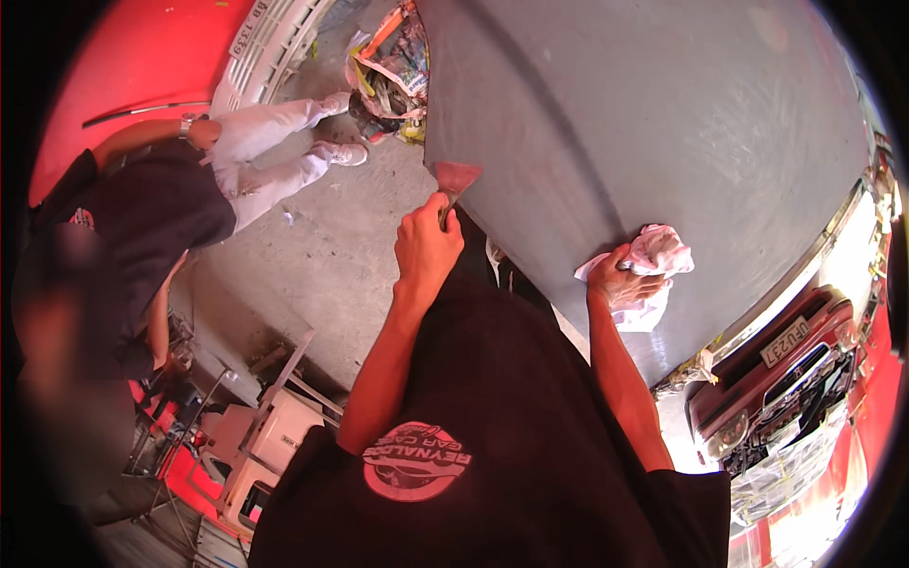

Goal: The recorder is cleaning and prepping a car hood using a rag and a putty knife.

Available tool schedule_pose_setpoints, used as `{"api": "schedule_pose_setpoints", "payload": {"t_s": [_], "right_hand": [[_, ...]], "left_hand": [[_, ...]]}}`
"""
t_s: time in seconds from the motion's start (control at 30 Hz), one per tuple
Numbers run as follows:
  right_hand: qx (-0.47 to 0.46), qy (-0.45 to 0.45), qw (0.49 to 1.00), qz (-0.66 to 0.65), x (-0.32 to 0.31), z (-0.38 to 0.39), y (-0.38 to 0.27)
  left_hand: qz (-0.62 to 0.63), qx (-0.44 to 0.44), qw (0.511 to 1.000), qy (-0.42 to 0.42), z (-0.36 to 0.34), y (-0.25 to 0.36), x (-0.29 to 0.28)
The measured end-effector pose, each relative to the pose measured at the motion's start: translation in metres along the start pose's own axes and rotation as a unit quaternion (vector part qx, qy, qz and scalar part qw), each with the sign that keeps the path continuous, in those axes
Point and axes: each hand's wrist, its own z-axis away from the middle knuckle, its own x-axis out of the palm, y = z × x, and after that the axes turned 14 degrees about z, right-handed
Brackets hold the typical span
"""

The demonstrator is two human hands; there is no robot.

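Note:
My left hand [429, 244] is closed round the handle of a putty knife [458, 176]. Its wide blade looks reddish and points away from me, beside the near left edge of a large grey car panel [663, 104]. On that panel, my right hand [620, 280] presses a crumpled white and pinkish cloth [661, 252], with part of the cloth spread out under the palm. A dark streak runs across the dull grey surface toward the cloth. Paler smudges mark the panel farther right.
A person [142, 208] in a dark shirt and pale trousers stands at the left, by a red vehicle [123, 66]. A bag of rubbish [390, 76] sits on the concrete floor [312, 246]. A beige cabinet-like object [284, 421] stands lower left; a dark red car [776, 364] is at right.

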Motion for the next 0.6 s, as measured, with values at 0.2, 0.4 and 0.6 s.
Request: {"api": "schedule_pose_setpoints", "payload": {"t_s": [0.2, 0.4, 0.6], "right_hand": [[0.028, -0.041, 0.998, -0.029, -0.008, 0.001, -0.01], [0.033, -0.03, 0.998, 0.038, -0.009, -0.003, -0.003], [-0.032, 0.037, 0.996, 0.072, 0.011, 0.001, 0.006]], "left_hand": [[0.02, 0.105, 0.993, 0.056, -0.108, 0.03, -0.008], [0.014, 0.023, 0.999, 0.016, -0.007, -0.004, 0.005], [0.045, 0.153, 0.985, 0.072, -0.114, 0.018, 0.007]]}}
